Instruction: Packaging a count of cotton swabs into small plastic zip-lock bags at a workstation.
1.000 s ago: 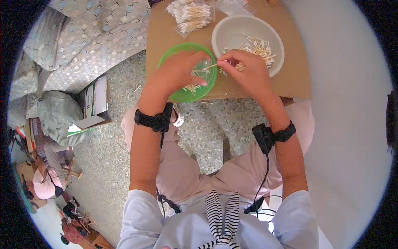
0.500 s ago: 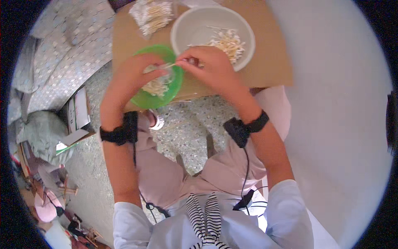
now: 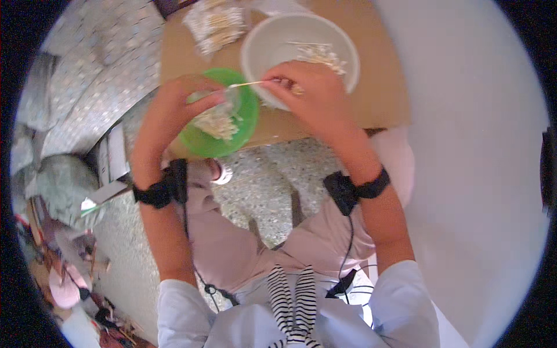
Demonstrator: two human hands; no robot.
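Note:
My right hand (image 3: 319, 93) pinches one end of a cotton swab (image 3: 248, 84), which points left above the green bowl (image 3: 250, 113). More swab ends (image 3: 297, 89) show under its curled fingers. The fingers of my left hand (image 3: 174, 104) close on a small clear plastic bag (image 3: 230, 103) over that bowl, close to the swab's far tip. Whether the tip touches the bag or the fingers, I cannot tell. Loose swabs (image 3: 216, 124) lie heaped in the green bowl. Behind my right hand, a white basin (image 3: 258, 49) holds another pile of swabs (image 3: 322, 55).
Clear packs filled with swabs (image 3: 217, 26) lie at the far left of the brown cardboard tabletop (image 3: 380, 75). A pale wall or panel (image 3: 470, 162) stands on the right. Black bands with cables (image 3: 371, 184) circle my forearms. Below is a speckled floor (image 3: 267, 174).
My right hand has shifted a little to the right, and more of the swab's stick now shows between my hands. The left hand has moved slightly left and stays over the green bowl.

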